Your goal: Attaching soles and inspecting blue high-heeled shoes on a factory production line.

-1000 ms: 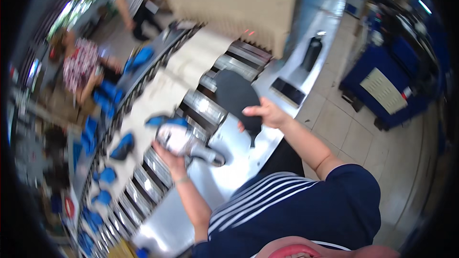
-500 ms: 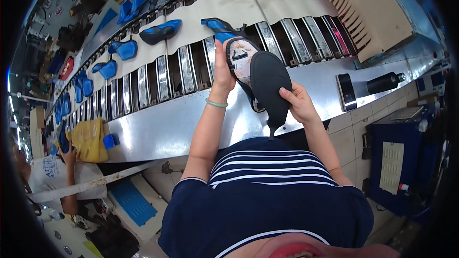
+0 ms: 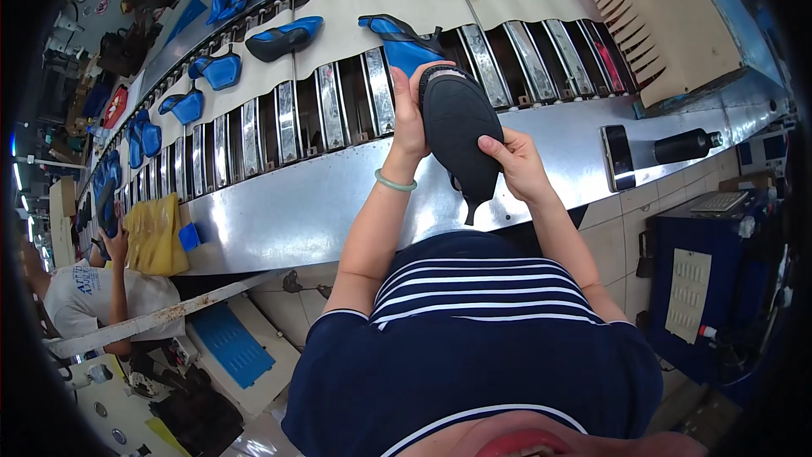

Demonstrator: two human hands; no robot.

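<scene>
A black shoe sole (image 3: 457, 123) with a thin heel pointing toward me lies over the underside of a shoe (image 3: 441, 73). Only a little of that shoe shows at the far rim; the rest is hidden. My left hand (image 3: 410, 123) is closed round the shoe's left side, thumb up, and wears a pale green bangle (image 3: 396, 181) at the wrist. From the right, my right hand (image 3: 520, 167) pinches the sole's edge, its thumb on top and its fingers underneath. Just beyond my hands, a blue and black heeled shoe (image 3: 408, 49) rests on the conveyor.
The slatted conveyor (image 3: 330, 118) with a cream cloth (image 3: 381, 8) carries several blue shoes. A metal ledge (image 3: 279, 224) runs in front, bearing a phone (image 3: 619, 158) and a black bottle (image 3: 683, 145). A fringed machine cover (image 3: 677, 34) stands right. A co-worker (image 3: 106, 296) handles shoes by a yellow sheet (image 3: 156, 235).
The sole has shifted left and away from me, now covering most of the shoe's underside, which was half exposed. My right hand moved with it. At far left, the co-worker has leaned into view.
</scene>
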